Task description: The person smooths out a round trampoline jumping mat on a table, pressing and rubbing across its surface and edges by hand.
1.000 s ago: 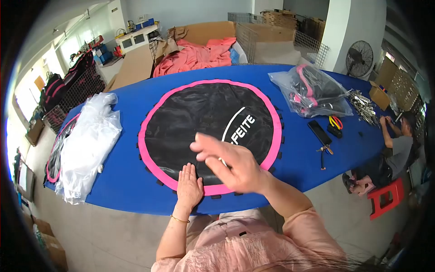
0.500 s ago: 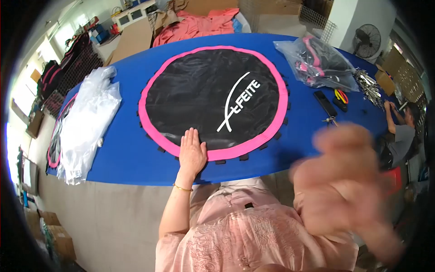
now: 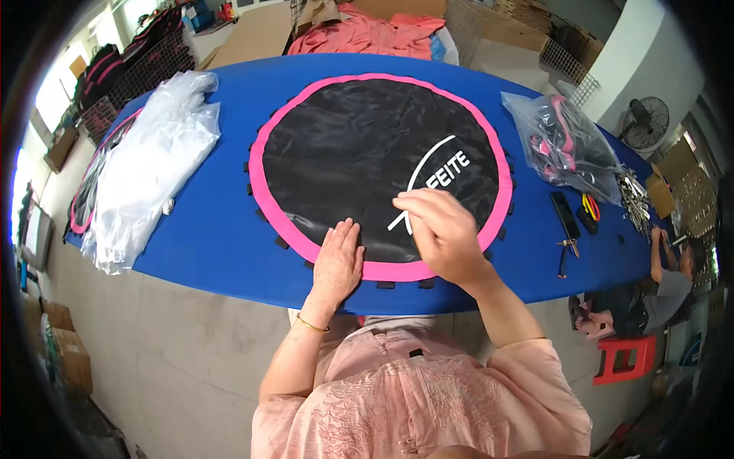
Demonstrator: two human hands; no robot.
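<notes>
A round black trampoline mat (image 3: 336,145) with a pink border, short black tabs round its rim and white lettering lies flat in front of me. My left hand (image 3: 339,264) rests flat on its near edge, fingers stretched out, partly over the pink border. Over the lower right of the mat is my right hand (image 3: 443,229), its fingers curled together in a pinch and covering part of the white logo. Whatever those fingers hold, if anything, is hidden. I cannot tell whether this hand touches the mat.
The mat lies on a blue table (image 3: 222,252). Clear plastic bags (image 3: 157,161) cover another pink-edged piece at left. At right are a bagged bundle (image 3: 562,145), a phone (image 3: 565,214), yellow-red-handled scissors (image 3: 589,213) and metal pieces (image 3: 634,200). A person (image 3: 673,283) works beyond, near a red stool (image 3: 623,359).
My right hand has come from the right, raised near the camera, in over the mat's lower right. The left hand stays flat on the near edge. The view has shifted slightly.
</notes>
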